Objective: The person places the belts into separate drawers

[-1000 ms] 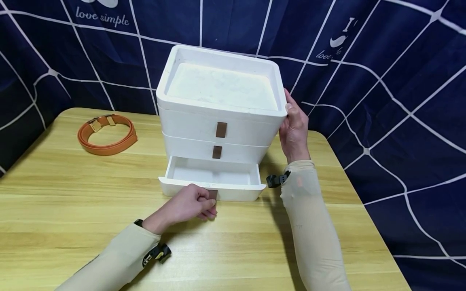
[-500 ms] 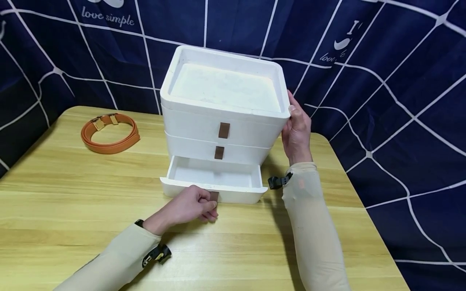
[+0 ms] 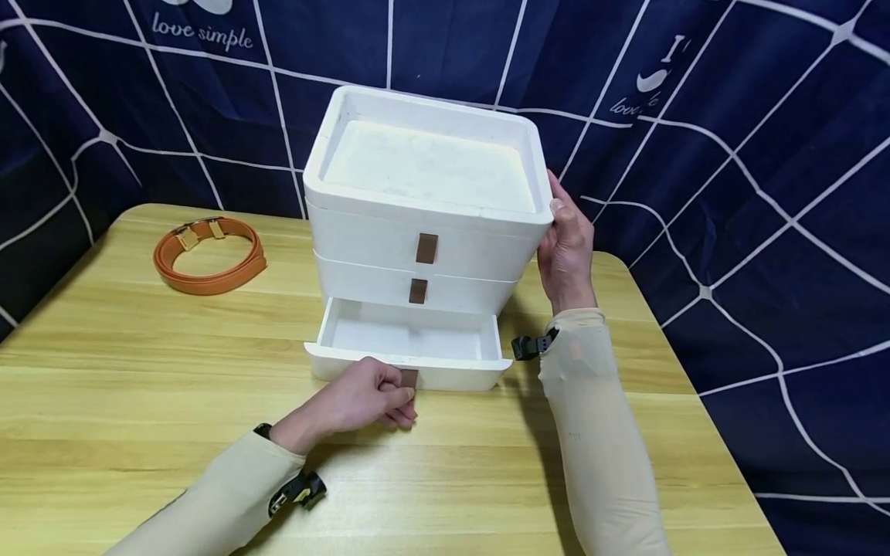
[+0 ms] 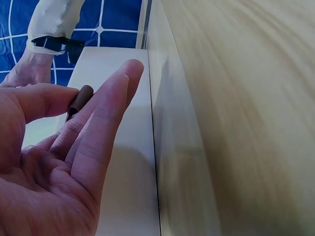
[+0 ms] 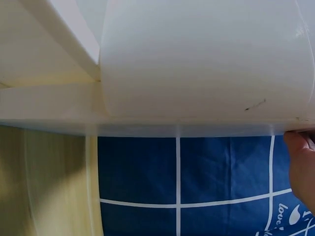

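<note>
A white drawer unit (image 3: 480, 251) stands on the wooden table, with a shallow recessed tray as its top. Its bottom drawer (image 3: 459, 375) is pulled part way out, and the part of its inside that shows holds nothing. My left hand (image 3: 358, 394) pinches the brown pull tab (image 4: 81, 101) on that drawer's front between thumb and finger; other fingers extend past it in the left wrist view. At the unit's upper right side, my right hand (image 3: 566, 251) grips just below the rim, with some fingers hidden behind it. Both drawers above are closed.
A coiled orange-brown belt (image 3: 208, 259) with a gold buckle lies on the table (image 3: 139, 371) left of the unit. A dark blue curtain (image 3: 459, 46) with white grid lines hangs close behind the table and along its right side.
The bottom drawer has come slightly further out toward me with my left hand on its tab. My right hand keeps its place on the unit. The head view has shifted a little.
</note>
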`<state>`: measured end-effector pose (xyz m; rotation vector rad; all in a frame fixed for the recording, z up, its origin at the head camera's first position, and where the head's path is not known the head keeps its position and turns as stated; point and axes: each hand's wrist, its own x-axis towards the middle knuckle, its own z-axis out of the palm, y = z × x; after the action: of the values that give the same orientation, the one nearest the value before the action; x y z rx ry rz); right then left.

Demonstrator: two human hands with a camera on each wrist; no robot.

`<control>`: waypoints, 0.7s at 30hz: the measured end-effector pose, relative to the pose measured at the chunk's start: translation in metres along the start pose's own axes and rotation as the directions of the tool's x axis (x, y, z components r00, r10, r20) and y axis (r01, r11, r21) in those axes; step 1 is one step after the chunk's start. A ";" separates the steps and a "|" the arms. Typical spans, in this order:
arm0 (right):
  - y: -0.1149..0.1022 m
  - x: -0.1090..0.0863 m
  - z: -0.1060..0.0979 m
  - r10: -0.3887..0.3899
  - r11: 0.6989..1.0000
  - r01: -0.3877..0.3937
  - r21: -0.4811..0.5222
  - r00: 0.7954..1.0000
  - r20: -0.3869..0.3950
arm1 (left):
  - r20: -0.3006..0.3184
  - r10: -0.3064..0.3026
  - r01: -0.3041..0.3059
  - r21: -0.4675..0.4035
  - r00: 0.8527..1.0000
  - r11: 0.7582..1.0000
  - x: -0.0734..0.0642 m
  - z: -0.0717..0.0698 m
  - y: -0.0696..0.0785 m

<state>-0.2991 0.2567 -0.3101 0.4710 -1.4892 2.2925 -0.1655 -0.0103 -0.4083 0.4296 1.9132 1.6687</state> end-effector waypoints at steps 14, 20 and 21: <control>0.000 0.000 -0.001 0.002 0.999 -0.003 -0.032 1.000 -0.010 | 0.030 0.011 -0.011 -0.002 0.999 1.000 -0.004 0.000 -0.001; 0.000 0.000 -0.001 -0.002 1.000 0.002 -0.027 1.000 -0.008 | 0.033 0.020 -0.020 -0.004 0.999 1.000 -0.004 0.001 -0.002; 0.000 0.000 -0.001 -0.004 1.000 0.004 -0.025 1.000 -0.007 | 0.033 0.020 -0.020 -0.004 0.999 1.000 -0.005 0.001 -0.002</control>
<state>-0.2994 0.2578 -0.3105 0.4580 -1.5110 2.2675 -0.1612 -0.0127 -0.4092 0.4727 1.8873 1.6676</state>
